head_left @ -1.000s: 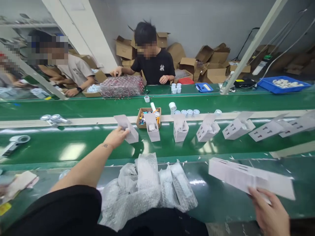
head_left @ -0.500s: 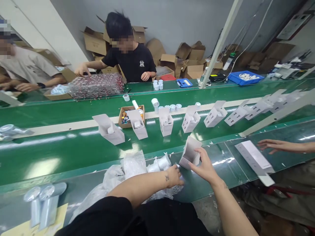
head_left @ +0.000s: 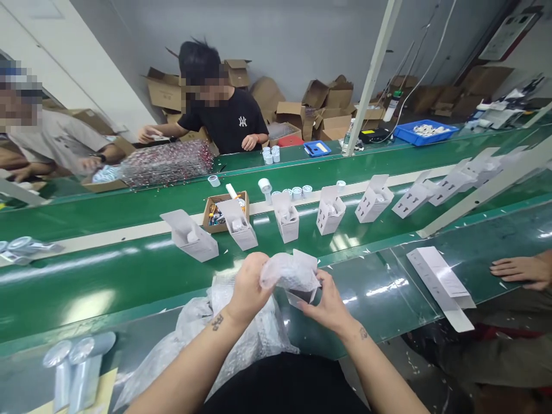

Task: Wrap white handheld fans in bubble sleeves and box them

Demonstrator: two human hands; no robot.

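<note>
My left hand [head_left: 252, 284] grips a bubble-wrapped item [head_left: 282, 271] and holds it over the mouth of a white box. My right hand [head_left: 325, 305] holds that white box [head_left: 307, 260] by its side, with thumb and fingers around it. The box is tilted and its flap stands up behind the wrapped item. Sheets of bubble wrap [head_left: 194, 325] lie on the bench to the left and below my left hand.
Open white boxes [head_left: 287, 221] stand in a row on the green belt [head_left: 142, 270]. A tool box [head_left: 211, 221] is behind them. Flat white boxes [head_left: 440, 276] lie right, near another person's hand [head_left: 524, 270]. Wrapped parts [head_left: 80, 362] lie front left. Two people sit opposite.
My left hand has lifted a wrapped item from the bench to the white box. My right hand has brought the box left. The neighbour's hand has moved right, away from the flat boxes.
</note>
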